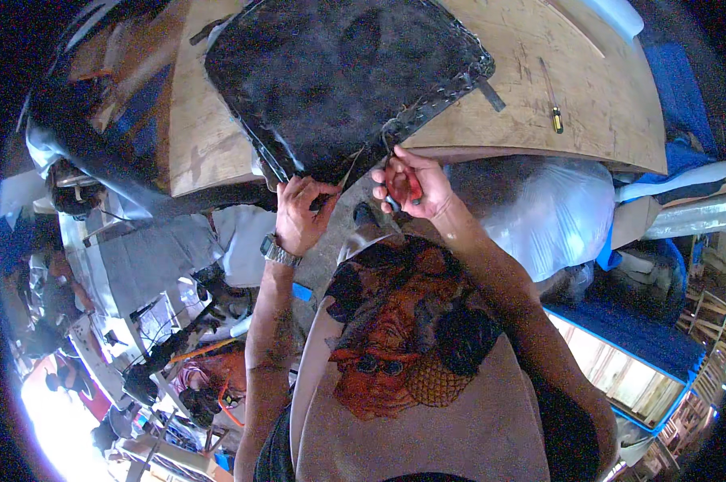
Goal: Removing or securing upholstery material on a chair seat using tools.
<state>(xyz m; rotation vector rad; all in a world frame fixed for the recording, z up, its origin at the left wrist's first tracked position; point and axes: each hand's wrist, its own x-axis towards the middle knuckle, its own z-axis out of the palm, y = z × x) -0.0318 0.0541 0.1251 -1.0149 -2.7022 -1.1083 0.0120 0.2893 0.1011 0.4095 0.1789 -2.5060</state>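
Note:
A black, fabric-covered square panel [339,76] lies on the wooden tabletop, one corner over the near edge. Staples dot its margin on the right side, and the fabric there looks frayed. My left hand [302,210], with a metal watch on the wrist, pinches the fabric edge at the near corner. To its right, my right hand [427,186] is closed around a hand tool [403,186] with red and dark handles, right beside the panel's near right edge. My fingers hide much of this tool, so its exact kind is unclear. A thin strip [350,170] stands out between both hands.
A screwdriver [556,119] with a yellow and black handle lies on the curved wooden tabletop [612,104] at the right. Below the table's right side sits a plastic-wrapped bundle [556,213]. Grey fabric [154,261] and clutter fill the left. A blue-edged box [620,369] stands lower right.

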